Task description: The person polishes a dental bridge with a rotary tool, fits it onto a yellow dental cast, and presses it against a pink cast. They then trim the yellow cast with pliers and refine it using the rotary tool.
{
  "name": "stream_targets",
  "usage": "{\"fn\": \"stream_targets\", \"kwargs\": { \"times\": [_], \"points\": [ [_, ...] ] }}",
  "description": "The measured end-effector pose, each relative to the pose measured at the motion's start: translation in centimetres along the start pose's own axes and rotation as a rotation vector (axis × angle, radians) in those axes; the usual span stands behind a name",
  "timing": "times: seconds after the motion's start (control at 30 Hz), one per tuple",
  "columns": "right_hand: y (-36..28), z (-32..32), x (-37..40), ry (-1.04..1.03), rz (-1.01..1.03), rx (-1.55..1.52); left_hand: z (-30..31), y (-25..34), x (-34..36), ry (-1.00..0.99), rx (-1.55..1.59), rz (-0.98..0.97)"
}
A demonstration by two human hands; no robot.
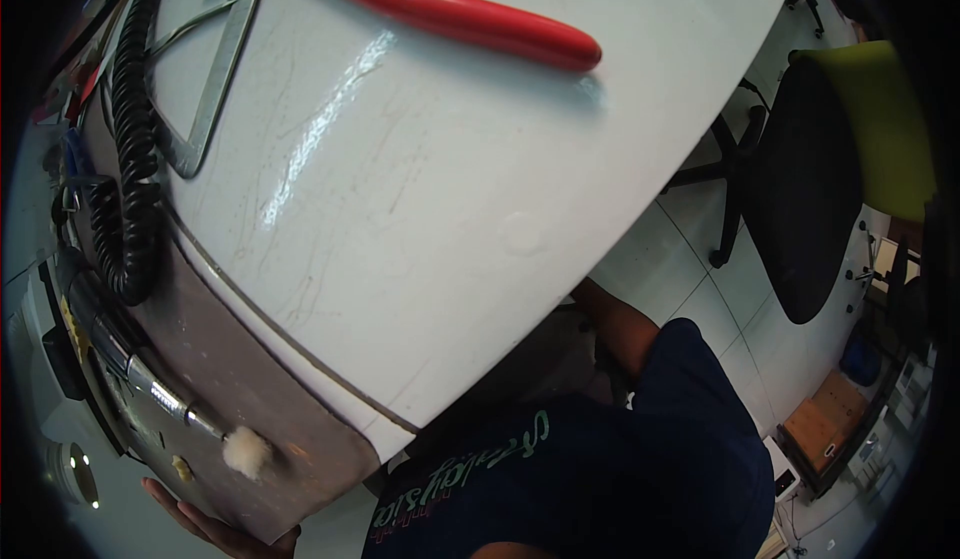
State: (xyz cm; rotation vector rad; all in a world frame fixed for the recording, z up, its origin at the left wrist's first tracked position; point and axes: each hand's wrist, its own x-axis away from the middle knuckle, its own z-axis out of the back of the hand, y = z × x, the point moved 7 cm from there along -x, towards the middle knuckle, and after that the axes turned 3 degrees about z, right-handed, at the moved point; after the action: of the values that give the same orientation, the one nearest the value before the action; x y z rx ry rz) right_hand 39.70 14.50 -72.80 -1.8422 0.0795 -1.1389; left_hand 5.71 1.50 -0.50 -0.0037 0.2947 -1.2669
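At the lower left, my left hand (pixel 215 534) is at the edge of a brown mat (pixel 300 409), its visible fingers stretched out and apparently holding nothing. Nearest to it are a small yellowish piece (pixel 182 468) and a rotary handpiece (pixel 155 384) lying on the mat. A fluffy whitish buffing tip (pixel 247 453) sits on the handpiece's end. My right forearm (pixel 615 326) reaches beneath the table edge, which hides the right hand. Red-handled pliers (pixel 480 27) and an angular metal frame-like tool (pixel 215 94) rest on the white tabletop (pixel 420 219).
A black coiled cord (pixel 135 109) runs along the left side of the table. Beyond the table's right edge, a black and green swivel chair (pixel 800 179) stands on the tiled floor (pixel 690 249). A brown box (pixel 828 417) is farther off at the lower right.
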Motion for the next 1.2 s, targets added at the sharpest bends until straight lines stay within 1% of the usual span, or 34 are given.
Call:
{"fn": "stream_targets", "kwargs": {
  "times": [0.03,0.07,0.1,0.13,0.17,0.23,0.27,0.3,0.33,0.4,0.47,0.5,0.57,0.6,0.67,0.7,0.73,0.77,0.8,0.83,0.87,0.9,0.93,0.97,1.0,1.03,1.07,1.13,1.17,1.2],
  "points": [
    [-5.1,-0.4,1.0,0.078,0.212,0.188,0.0,0.0,0.0,0.001,0.001,-0.001],
    [-8.9,-1.1,1.3,0.075,0.212,0.187,0.2,-0.2,0.0,0.004,0.003,-0.001],
    [-11.1,-1.2,1.3,0.139,-0.02,-0.056,0.1,-0.1,-0.1,0.008,0.008,-0.002],
    [-11.0,-1.2,1.5,0.201,-0.253,-0.295,0.1,-0.1,-0.2,0.01,0.012,-0.002],
    [-10.7,-1.0,0.9,0.198,-0.243,-0.284,0.0,-0.1,-0.2,0.016,0.01,0.0],
    [-9.9,1.1,-4.4,0.289,0.123,0.049,0.0,0.1,-0.1,0.038,0.004,0.002],
    [-10.1,1.5,-6.9,0.32,0.316,0.213,0.0,-0.3,0.0,0.067,-0.015,0.035],
    [-12.0,1.1,-7.9,0.339,0.511,0.373,0.0,-0.3,0.0,0.042,-0.008,-0.011],
    [-12.8,0.6,-9.0,0.32,0.564,0.441,0.0,-0.2,0.2,0.015,-0.005,-0.047],
    [-13.3,0.3,-9.7,0.216,0.446,0.478,0.1,-0.1,0.3,0.01,-0.008,-0.022],
    [-13.5,0.2,-9.6,0.108,0.362,0.521,0.4,0.1,0.2,0.043,-0.033,-0.047],
    [-13.4,0.3,-9.3,0.055,0.342,0.54,0.4,-0.4,0.2,0.06,-0.052,-0.003],
    [-13.0,1.1,-8.4,-0.058,0.316,0.578,0.3,-0.4,0.5,0.031,-0.004,-0.065],
    [-13.3,1.6,-8.2,-0.113,0.306,0.598,0.7,-0.6,0.4,0.044,-0.013,-0.03],
    [-19.2,0.0,-2.3,-0.215,0.271,0.637,1.3,-0.4,0.1,0.038,0.143,-0.073],
    [-26.5,-2.7,4.1,-0.264,0.248,0.658,1.6,-0.9,0.0,0.048,0.138,-0.047],
    [-34.3,-5.7,11.0,-0.313,0.226,0.68,2.1,-1.5,-0.1,0.093,0.255,-0.037],
    [-37.3,-6.9,14.0,-0.408,0.25,0.9,2.6,-2.0,-0.2,0.142,0.373,-0.03],
    [-39.6,-8.0,16.6,-0.499,0.276,1.122,3.3,-2.5,-0.3,0.217,0.467,0.023],
    [-43.1,-9.8,20.3,-0.57,0.392,1.141,3.7,-2.9,-0.3,0.235,0.464,0.04],
    [-46.3,-11.7,24.5,-0.641,0.505,1.154,3.7,-3.3,-0.3,0.186,0.467,0.049],
    [-49.4,-13.5,28.2,-0.708,0.476,1.214,3.7,-3.4,-0.4,0.138,0.472,0.055],
    [-52.3,-14.9,31.6,-0.771,0.443,1.271,4.7,-3.1,-0.9,0.193,0.487,0.035],
    [-55.2,-15.9,34.6,-0.787,0.587,1.182,4.9,-3.4,-1.0,0.205,0.489,0.041],
    [-57.9,-16.7,37.6,-0.801,0.726,1.086,4.5,-3.8,-1.2,0.143,0.554,0.054],
    [-61.3,-17.7,39.6,-0.684,0.831,1.038,3.9,-4.4,-1.6,0.078,0.623,0.064],
    [-63.3,-17.5,40.5,-0.516,1.011,0.885,3.7,-4.5,-2.0,0.092,0.624,0.066],
    [-66.6,-17.2,40.3,-0.146,1.07,0.909,3.8,-3.2,-3.0,0.137,0.515,-0.116],
    [-68.0,-17.7,39.4,0.036,1.073,0.96,3.7,-2.8,-3.3,0.16,0.509,-0.123],
    [-69.0,-18.5,38.2,0.148,1.113,1.045,3.4,-2.2,-3.7,0.129,0.488,-0.158]
  ]
}}
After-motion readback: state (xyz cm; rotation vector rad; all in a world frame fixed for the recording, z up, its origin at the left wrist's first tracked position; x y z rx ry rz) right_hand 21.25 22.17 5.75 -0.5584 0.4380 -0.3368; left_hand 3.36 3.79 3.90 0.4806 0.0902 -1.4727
